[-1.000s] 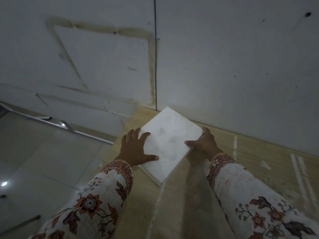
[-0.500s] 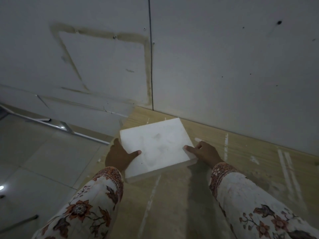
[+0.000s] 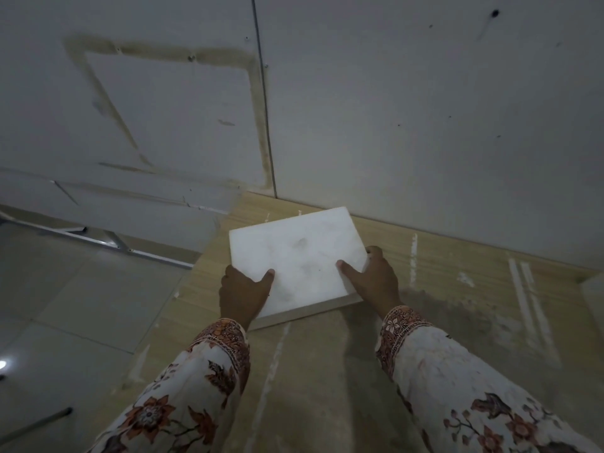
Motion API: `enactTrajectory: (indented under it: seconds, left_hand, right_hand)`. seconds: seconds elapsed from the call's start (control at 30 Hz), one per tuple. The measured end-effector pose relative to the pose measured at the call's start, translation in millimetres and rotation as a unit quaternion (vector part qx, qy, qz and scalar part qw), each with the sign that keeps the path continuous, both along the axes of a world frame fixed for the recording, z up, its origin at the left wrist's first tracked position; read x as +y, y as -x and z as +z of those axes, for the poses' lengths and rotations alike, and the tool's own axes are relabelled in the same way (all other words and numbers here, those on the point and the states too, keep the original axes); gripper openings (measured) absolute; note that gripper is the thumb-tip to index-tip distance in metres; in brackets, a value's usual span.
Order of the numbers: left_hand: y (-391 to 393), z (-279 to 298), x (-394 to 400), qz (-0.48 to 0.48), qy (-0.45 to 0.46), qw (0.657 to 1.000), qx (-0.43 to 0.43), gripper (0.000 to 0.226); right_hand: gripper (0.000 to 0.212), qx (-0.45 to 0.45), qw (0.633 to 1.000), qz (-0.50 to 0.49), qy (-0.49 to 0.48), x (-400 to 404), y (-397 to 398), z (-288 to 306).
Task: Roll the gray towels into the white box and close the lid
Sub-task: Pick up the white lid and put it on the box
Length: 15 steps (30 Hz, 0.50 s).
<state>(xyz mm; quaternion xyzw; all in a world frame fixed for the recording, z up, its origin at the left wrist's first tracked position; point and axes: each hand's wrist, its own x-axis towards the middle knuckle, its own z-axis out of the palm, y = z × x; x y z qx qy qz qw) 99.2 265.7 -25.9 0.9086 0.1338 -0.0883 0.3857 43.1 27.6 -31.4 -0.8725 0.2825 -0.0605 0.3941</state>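
White box point(image 3: 299, 263), one, lid closed; left hand point(image 3: 242, 294), right hand point(image 3: 371, 279) grip sides, thumbs on top.

A wooden tabletop point(image 3: 327, 371) streaked with white marks runs to the far wall point(image 3: 408, 109), which bears a brownish rectangular stain point(image 3: 258, 125) left of a vertical seam. At left lies a tiled floor point(image 3: 75, 289), crossed by a metal rail point(image 3: 98, 238).
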Motion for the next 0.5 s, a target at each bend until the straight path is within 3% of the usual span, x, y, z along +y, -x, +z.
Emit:
enactTrajectory:
  seconds: [0.23,0.5]
  left_hand:
    - [7,45,-68,-0.089,-0.002,0.994,-0.062,0.1]
    - [51,105,-190,-0.174,0.024,0.979,-0.1,0.098]
  right_hand:
    - [0.06,-0.119,0.984,-0.107,0.078,-58,38,38]
    - [0.061,-0.181,0.959,-0.203,0.082,-161,115,91]
